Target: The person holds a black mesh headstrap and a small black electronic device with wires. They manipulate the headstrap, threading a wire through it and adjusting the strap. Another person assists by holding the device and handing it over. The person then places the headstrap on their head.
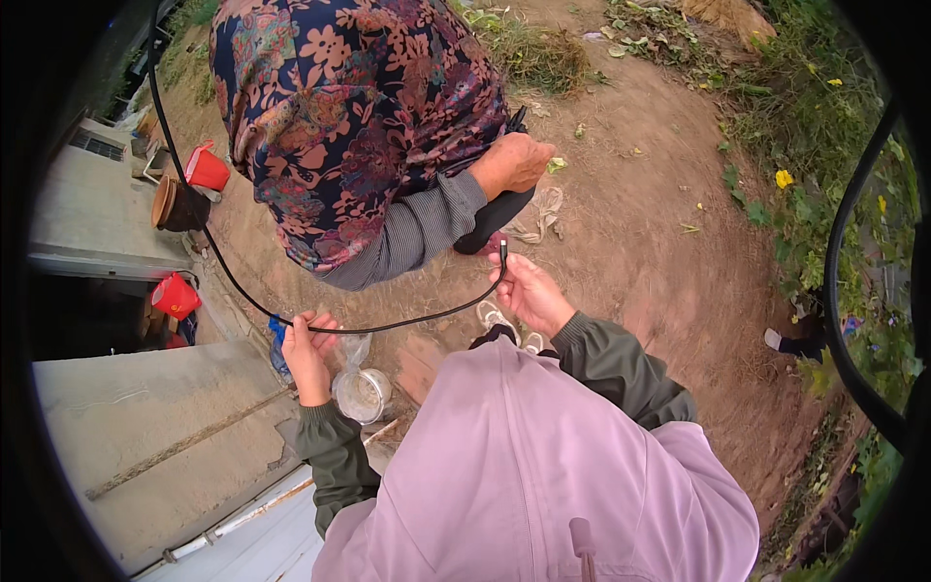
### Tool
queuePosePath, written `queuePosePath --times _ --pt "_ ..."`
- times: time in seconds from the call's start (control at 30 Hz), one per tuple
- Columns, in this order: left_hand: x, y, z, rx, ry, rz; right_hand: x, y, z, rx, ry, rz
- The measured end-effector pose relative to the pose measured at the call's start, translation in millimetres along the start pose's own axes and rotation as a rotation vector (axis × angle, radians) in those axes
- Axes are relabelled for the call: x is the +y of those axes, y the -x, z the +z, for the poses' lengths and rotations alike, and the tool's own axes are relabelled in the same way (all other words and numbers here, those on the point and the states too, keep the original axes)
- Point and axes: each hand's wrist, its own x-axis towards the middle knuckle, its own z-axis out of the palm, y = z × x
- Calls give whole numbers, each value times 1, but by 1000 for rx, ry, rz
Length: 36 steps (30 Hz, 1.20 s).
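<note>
A black cable (407, 321) hangs in a shallow curve between my two hands and runs on past the left one toward the upper left rim. Near its middle, my left hand (308, 361) pinches it between thumb and fingers. My right hand (535, 296) grips the cable by its end, where a small metal-tipped plug (503, 249) points upward. Just ahead, a person in a dark floral garment (359, 107) bends forward. That person's hand (514, 163) is beyond my right hand, apart from the cable.
At the left are concrete slabs (155, 417), two red buckets (206, 169) and a brown pot (175, 206). A clear container (362, 395) stands below my left hand. Bare dirt (659, 242) lies ahead and right, edged by plants with yellow flowers (784, 179).
</note>
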Motion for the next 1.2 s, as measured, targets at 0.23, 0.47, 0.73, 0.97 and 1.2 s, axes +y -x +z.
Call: queuePosePath --times 0.23,0.47,0.73,0.97,1.2 --pt "19 -34 -4 -9 -51 135 5 37 36 -35 64 -94" --pt "106 -99 -1 5 41 490 18 60 71 -157 44 8" --pt "297 -94 105 -169 -169 1156 32 41 106 -286 157 -11" --pt "420 -105 197 2 -429 1910 59 14 126 -233 313 39" --pt "415 -157 236 -281 -351 1744 78 -11 117 -91 147 -153"
